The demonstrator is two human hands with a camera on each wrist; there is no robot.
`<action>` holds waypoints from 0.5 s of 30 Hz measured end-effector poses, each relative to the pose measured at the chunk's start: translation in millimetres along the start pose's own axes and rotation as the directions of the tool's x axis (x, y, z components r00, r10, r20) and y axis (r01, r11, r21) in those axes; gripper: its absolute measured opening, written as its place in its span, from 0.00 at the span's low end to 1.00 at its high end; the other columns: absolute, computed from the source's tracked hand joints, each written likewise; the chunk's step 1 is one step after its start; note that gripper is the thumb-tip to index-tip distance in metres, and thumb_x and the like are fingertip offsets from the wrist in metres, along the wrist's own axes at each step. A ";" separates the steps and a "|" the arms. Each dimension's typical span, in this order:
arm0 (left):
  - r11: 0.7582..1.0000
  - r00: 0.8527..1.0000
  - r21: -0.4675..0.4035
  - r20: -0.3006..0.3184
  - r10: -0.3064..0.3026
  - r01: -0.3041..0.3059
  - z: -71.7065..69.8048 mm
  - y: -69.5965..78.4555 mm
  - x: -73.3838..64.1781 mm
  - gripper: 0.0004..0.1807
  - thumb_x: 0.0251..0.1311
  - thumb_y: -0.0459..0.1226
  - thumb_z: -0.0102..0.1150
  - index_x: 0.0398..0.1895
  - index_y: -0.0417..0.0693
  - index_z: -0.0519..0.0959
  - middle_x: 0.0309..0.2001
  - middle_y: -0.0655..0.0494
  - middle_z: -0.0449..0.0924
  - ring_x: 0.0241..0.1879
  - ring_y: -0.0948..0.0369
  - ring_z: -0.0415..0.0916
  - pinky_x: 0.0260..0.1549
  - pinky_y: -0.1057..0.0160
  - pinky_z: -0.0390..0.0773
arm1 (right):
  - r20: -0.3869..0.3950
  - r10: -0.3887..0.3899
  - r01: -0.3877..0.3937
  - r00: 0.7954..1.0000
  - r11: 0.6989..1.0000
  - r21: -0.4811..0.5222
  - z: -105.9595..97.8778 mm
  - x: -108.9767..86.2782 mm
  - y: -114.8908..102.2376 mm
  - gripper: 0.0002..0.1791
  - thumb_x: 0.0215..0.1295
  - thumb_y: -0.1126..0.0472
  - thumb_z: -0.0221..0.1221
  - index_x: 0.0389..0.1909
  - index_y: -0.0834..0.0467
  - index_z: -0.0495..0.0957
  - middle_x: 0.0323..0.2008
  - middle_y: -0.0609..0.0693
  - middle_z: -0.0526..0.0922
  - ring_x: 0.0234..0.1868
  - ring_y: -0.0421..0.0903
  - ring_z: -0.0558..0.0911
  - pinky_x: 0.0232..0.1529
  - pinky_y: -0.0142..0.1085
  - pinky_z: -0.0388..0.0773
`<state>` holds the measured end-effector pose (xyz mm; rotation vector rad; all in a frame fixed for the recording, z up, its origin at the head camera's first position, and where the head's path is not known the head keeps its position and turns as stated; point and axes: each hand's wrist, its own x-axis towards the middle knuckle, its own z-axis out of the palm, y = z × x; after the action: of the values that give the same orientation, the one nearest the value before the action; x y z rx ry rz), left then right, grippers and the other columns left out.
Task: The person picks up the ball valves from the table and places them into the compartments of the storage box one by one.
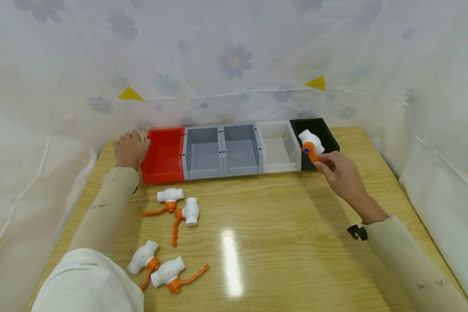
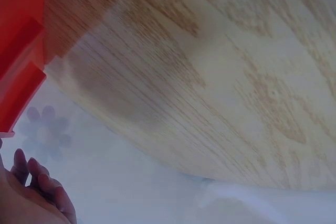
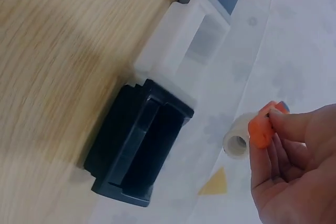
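My right hand (image 1: 345, 177) pinches the orange lever handle (image 3: 261, 128) of a white ball valve (image 1: 313, 141) between thumb and fingers. The valve is held up, overlapping the black bin (image 1: 333, 145) in the head view; in the right wrist view it is apart from that bin, its round pipe opening showing. At the far left my left hand (image 1: 130, 149) lies against the side of the red bin (image 1: 164, 178), thumb side at the rim. Its fingers look loosely bent in the left wrist view, with nothing among them.
Two grey bins (image 1: 204, 173) and a white bin (image 1: 279, 167) stand in the row between red and black. Several more ball valves (image 1: 192, 212) with orange handles lie on the wooden table (image 1: 273, 242) at front left. Flowered white sheeting (image 1: 203, 52) hangs behind and beside the table.
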<state>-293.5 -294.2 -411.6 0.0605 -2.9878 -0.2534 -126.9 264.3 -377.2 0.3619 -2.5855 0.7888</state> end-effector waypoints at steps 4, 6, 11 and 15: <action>1.000 1.000 0.001 -0.007 0.000 0.000 0.7 -0.6 0.4 0.26 0.66 0.50 0.25 0.38 0.33 0.63 0.37 0.36 0.65 0.39 0.40 0.63 0.41 0.42 0.60 | -0.019 0.071 -0.071 0.997 0.997 -0.004 3.8 6.4 9.8 0.11 0.60 0.65 0.60 0.41 0.68 0.78 0.32 0.57 0.78 0.29 0.49 0.77 0.30 0.30 0.70; 1.000 1.000 0.001 -0.007 -0.002 0.002 0.6 -0.8 0.5 0.26 0.66 0.50 0.25 0.38 0.33 0.63 0.37 0.36 0.65 0.39 0.40 0.63 0.41 0.42 0.60 | -0.015 0.107 -0.107 0.994 0.994 -0.002 6.3 10.7 13.2 0.13 0.61 0.64 0.59 0.43 0.68 0.78 0.33 0.58 0.79 0.30 0.51 0.77 0.31 0.36 0.71; 1.000 1.000 -0.001 -0.010 0.001 -0.001 -0.5 -0.4 1.2 0.27 0.66 0.50 0.26 0.39 0.33 0.63 0.37 0.36 0.65 0.39 0.40 0.62 0.41 0.42 0.60 | 0.000 0.190 -0.190 0.982 0.982 -0.001 12.6 22.3 20.5 0.14 0.62 0.63 0.58 0.43 0.70 0.78 0.35 0.62 0.79 0.33 0.55 0.79 0.33 0.48 0.73; 1.000 1.000 -0.005 -0.007 0.008 -0.008 -1.4 0.1 -0.6 0.26 0.66 0.50 0.27 0.39 0.32 0.62 0.38 0.36 0.65 0.40 0.39 0.62 0.41 0.42 0.60 | 0.002 0.207 -0.207 0.978 0.978 -0.013 19.8 31.7 27.4 0.13 0.60 0.64 0.59 0.42 0.71 0.78 0.34 0.63 0.80 0.33 0.55 0.78 0.33 0.49 0.74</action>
<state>-292.7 -294.4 -410.2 0.0485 -2.9795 -0.2587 -170.7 271.0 -390.6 0.0902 -2.6601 0.8409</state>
